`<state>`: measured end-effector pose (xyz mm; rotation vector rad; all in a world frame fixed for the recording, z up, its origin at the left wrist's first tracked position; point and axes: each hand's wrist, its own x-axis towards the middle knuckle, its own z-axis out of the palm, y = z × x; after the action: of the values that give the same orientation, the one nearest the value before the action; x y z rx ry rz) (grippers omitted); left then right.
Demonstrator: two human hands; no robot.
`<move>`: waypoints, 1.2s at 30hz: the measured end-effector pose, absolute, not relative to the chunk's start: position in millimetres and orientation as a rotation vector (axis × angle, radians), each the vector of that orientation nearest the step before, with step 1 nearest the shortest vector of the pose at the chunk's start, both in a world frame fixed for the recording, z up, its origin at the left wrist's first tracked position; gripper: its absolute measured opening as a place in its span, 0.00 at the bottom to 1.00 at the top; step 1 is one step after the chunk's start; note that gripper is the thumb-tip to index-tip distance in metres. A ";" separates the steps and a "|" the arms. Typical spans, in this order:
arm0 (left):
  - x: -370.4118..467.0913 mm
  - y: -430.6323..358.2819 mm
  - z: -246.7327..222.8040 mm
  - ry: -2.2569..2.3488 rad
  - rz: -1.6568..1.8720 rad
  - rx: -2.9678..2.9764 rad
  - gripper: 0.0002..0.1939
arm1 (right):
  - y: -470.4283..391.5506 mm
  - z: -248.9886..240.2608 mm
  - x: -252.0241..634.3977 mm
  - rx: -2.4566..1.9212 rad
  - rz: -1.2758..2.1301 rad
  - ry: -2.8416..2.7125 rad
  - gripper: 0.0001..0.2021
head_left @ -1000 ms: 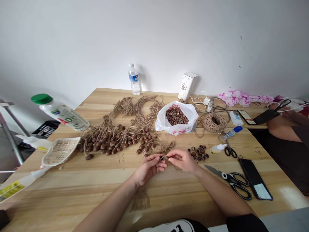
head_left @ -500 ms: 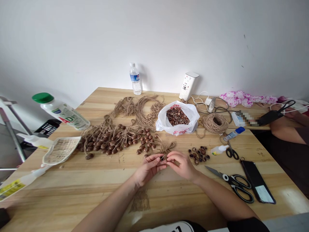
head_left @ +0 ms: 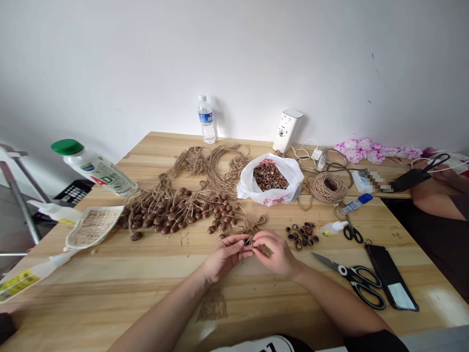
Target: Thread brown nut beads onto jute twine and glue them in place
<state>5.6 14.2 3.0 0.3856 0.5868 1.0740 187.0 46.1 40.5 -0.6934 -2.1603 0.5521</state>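
Observation:
Over the middle of the table, my left hand (head_left: 227,255) pinches a small dark nutshell half (head_left: 246,241) in its fingertips. My right hand (head_left: 275,253) meets it from the right, its thumb and forefinger closed on twine at the shell; the exact grip is partly hidden by the fingers. A knotted bunch of brown twine (head_left: 253,224) lies just beyond my fingertips. To the left is a pile of round brown nuts on twine cords (head_left: 164,217). Several loose shell halves (head_left: 302,235) lie right of my right hand.
A white plastic bag (head_left: 247,183) full of shell halves stands behind my hands, beside a twine roll (head_left: 327,187). Large scissors (head_left: 353,278), a phone (head_left: 392,276) and a small glue bottle (head_left: 333,228) lie right. A woven tray (head_left: 95,227) and green-capped bottle (head_left: 104,171) are left. Another person's arm (head_left: 436,195) rests far right.
Both hands stay together at the same spot. The right fingers have shifted very slightly at the shell; the other things lie as before.

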 end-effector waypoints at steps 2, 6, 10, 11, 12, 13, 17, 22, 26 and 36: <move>5.9 14.5 3.0 0.586 1.069 0.400 0.12 | 45.3 43.4 187.9 -0.674 0.505 -2.187 0.07; 7.2 13.8 3.1 0.599 1.059 0.415 0.11 | 42.9 48.7 187.3 -0.619 0.443 -2.222 0.10; 8.4 12.0 3.5 0.624 1.065 0.407 0.11 | 39.7 49.9 184.1 -0.590 0.421 -2.238 0.12; 8.6 11.7 3.7 0.628 1.067 0.407 0.11 | 39.0 50.0 183.4 -0.596 0.421 -2.245 0.11; 8.8 11.5 3.9 0.631 1.068 0.408 0.11 | 38.3 50.1 182.8 -0.606 0.424 -2.250 0.11; 9.0 11.4 4.1 0.634 1.067 0.409 0.11 | 37.7 50.3 182.3 -0.615 0.431 -2.254 0.10; 9.6 11.6 4.2 0.645 1.065 0.417 0.11 | 36.4 51.0 181.7 -0.640 0.482 -2.267 0.10; 9.9 12.0 0.0 0.649 1.075 0.421 0.11 | 36.5 49.9 181.2 -0.656 0.510 -2.260 0.09; 11.0 11.4 -3.3 0.661 1.091 0.455 0.12 | 37.0 48.2 180.3 -0.673 0.526 -2.244 0.07; 16.3 7.9 -0.2 0.723 1.113 0.592 0.15 | 34.5 43.5 180.2 -0.741 0.566 -2.222 0.06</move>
<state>16.3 7.9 -0.2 0.5921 0.7233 1.1129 180.2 34.5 43.5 -0.7413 -2.2215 0.5656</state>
